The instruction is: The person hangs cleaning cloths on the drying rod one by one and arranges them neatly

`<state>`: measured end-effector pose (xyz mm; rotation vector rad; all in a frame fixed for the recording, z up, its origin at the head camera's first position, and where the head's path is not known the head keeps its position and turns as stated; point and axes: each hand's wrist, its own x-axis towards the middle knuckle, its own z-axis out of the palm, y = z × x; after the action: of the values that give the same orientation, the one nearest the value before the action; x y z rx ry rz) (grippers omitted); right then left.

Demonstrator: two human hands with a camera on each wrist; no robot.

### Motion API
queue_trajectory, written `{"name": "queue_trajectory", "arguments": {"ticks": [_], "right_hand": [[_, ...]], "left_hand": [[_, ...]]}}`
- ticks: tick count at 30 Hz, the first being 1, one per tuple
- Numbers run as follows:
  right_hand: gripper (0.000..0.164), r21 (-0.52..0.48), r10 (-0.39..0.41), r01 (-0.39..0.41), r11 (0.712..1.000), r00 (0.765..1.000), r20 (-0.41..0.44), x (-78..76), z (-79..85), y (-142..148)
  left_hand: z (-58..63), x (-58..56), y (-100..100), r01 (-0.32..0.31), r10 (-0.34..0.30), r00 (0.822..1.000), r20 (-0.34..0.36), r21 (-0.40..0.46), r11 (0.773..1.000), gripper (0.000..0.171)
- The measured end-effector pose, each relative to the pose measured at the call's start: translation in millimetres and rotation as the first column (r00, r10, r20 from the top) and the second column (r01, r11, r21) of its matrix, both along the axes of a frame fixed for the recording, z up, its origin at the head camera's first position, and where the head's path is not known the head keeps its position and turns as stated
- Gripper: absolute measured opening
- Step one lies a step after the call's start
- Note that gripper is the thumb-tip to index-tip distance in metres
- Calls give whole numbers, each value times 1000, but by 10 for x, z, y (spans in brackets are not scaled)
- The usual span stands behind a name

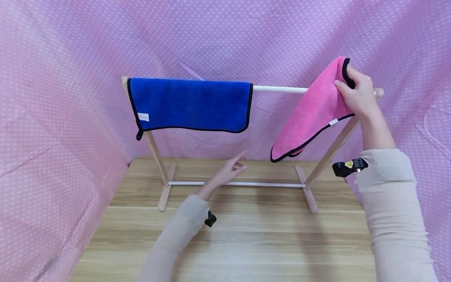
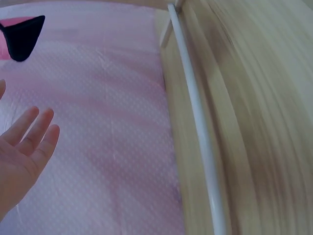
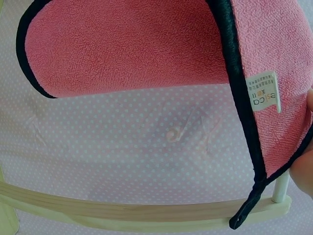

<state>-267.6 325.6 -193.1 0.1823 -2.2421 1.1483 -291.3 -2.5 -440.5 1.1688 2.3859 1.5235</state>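
Observation:
A pink towel (image 1: 315, 105) with black edging hangs slantwise over the right part of the rack's white top bar (image 1: 280, 89). My right hand (image 1: 361, 92) pinches its upper right edge between thumb and fingers, close to the bar's right end. In the right wrist view, the towel's white label (image 3: 264, 91) and black hanging loop (image 3: 247, 208) show beside the fingertips. My left hand (image 1: 229, 172) is held low between the rack's legs, fingers extended and holding nothing. A blue towel (image 1: 190, 105) drapes over the left half of the top bar.
The wooden rack stands on a wood-grain table (image 1: 246, 243), its lower white bar (image 1: 267, 184) joining two feet, with the right foot (image 1: 306, 192) nearer the right arm. Pink dotted cloth (image 1: 211, 39) hangs behind and at both sides.

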Motion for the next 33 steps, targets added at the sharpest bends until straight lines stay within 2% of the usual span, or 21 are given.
{"name": "queue_trajectory", "arguments": {"ticks": [4, 8, 12, 15, 17, 21, 24, 27, 30, 33], "right_hand": [[41, 3, -6, 6, 1000, 1000, 5, 7, -1, 2], [40, 0, -7, 7, 1000, 1000, 7, 8, -3, -2], [40, -5, -5, 5, 1000, 1000, 13, 10, -1, -11], [41, -7, -7, 8, 1000, 1000, 19, 17, 5, -15], [41, -10, -10, 10, 1000, 1000, 23, 22, 10, -16], [41, -23, -6, 7, 1000, 1000, 30, 19, 16, -17], [41, -27, -3, 4, 1000, 1000, 29, 5, 18, -19], [41, -23, -4, 4, 1000, 1000, 31, -10, 18, -19], [41, -16, -14, 15, 1000, 999, 50, -10, 22, -1], [42, 2, -30, 30, 1000, 997, 75, 6, 40, 28]], "left_hand": [[90, -28, 215, 21, -22, 999, 26, 14, 1000, 55], [181, -73, 433, 30, -37, 996, 83, 90, 996, 52], [256, -123, 632, 12, -31, 992, 124, 147, 989, 50], [312, -145, 763, -16, -19, 980, 200, 172, 985, 48], [342, -161, 843, -32, -26, 961, 274, 203, 979, 47], [400, -185, 969, -57, -91, 896, 434, 317, 947, 46], [460, -190, 1028, -85, -145, 846, 512, 399, 913, 49], [548, -172, 1039, -113, -179, 804, 568, 440, 891, 54], [656, -140, 1006, -88, -230, 768, 597, 455, 886, 62], [778, -109, 944, 5, -323, 746, 583, 480, 877, 69]]}}
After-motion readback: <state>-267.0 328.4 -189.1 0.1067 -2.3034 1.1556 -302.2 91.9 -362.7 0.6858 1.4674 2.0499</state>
